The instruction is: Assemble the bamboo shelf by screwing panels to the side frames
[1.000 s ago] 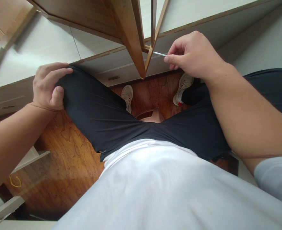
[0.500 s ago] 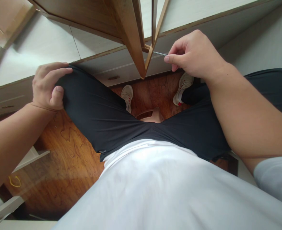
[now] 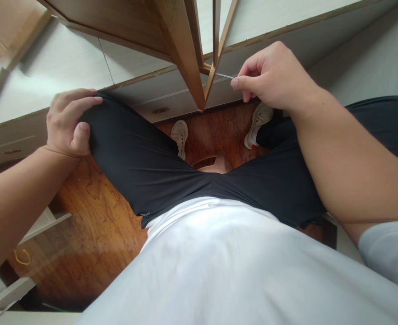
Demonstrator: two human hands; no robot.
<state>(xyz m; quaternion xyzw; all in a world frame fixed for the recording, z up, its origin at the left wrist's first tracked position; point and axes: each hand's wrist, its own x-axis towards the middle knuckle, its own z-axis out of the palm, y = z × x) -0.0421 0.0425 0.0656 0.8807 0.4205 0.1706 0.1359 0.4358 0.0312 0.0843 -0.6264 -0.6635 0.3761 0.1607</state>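
My right hand (image 3: 270, 79) pinches the near end of a thin metal rod (image 3: 224, 76), in shape like a hex key; the fingers hide the rest of it. Its far tip meets the side of a slim wooden bar (image 3: 210, 83) close to the corner of a brown wooden furniture frame (image 3: 185, 58). Whether the tip sits inside a hole I cannot tell. On the knee of my dark trousers (image 3: 127, 144) lies my left hand (image 3: 68, 119), fingers stretched out, holding nothing.
The frame stands over a pale ledge (image 3: 127, 61) with drawer fronts below. Between my shoes (image 3: 179, 135) on the wooden floor (image 3: 215, 131) shows a pinkish-brown object with a slot (image 3: 219, 163). A yellow loop (image 3: 23, 257) and white boards (image 3: 9, 291) lie at the lower left.
Almost nothing differs. My right hand has shifted a tiny bit on the metal rod; my left hand stays on the knee.
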